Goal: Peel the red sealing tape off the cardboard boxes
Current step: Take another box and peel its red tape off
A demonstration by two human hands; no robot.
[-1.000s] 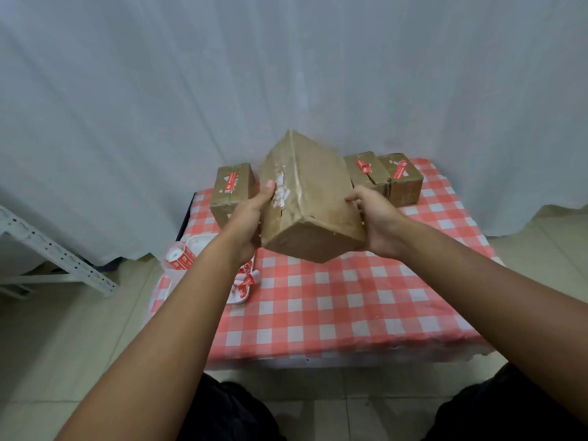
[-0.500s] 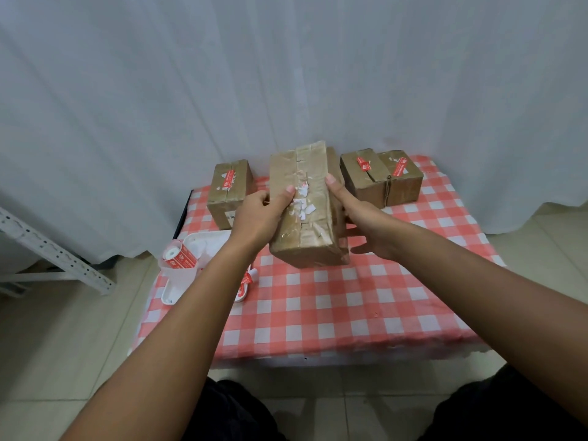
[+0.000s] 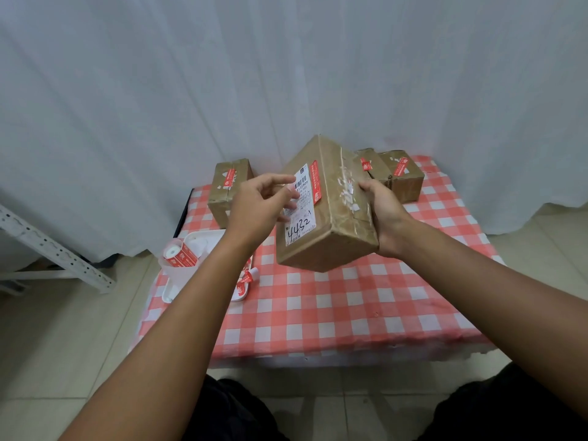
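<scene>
One view only, from the head camera, and it shows a clear change: the large box (image 3: pixel 324 211), which half a second ago was held between both hands with its torn white paper scraps facing the camera, has been turned so that a white shipping label (image 3: pixel 300 205) and a strip of red tape (image 3: pixel 316 183) beside it now face up and to the left. The right hand (image 3: pixel 381 211) alone carries the box now, its grip wrapped round the right side, holding it tilted above the far middle of the worktop (image 3: pixel 350 313). The left hand (image 3: pixel 264 205) has let go; its grip is released, fingers loosely spread, just in front of the label and near the tape, touching nothing that can be made out. This suggests that the turning was a search for tape, and that the strip found is the next thing to peel. A small box (image 3: pixel 229 186) at the far left edge and two small boxes (image 3: pixel 394 176) at the far right corner carry red tape too, so most of the task seems left. At the left edge a white tray (image 3: pixel 203 246) holds curled red strips (image 3: pixel 245 281).
</scene>
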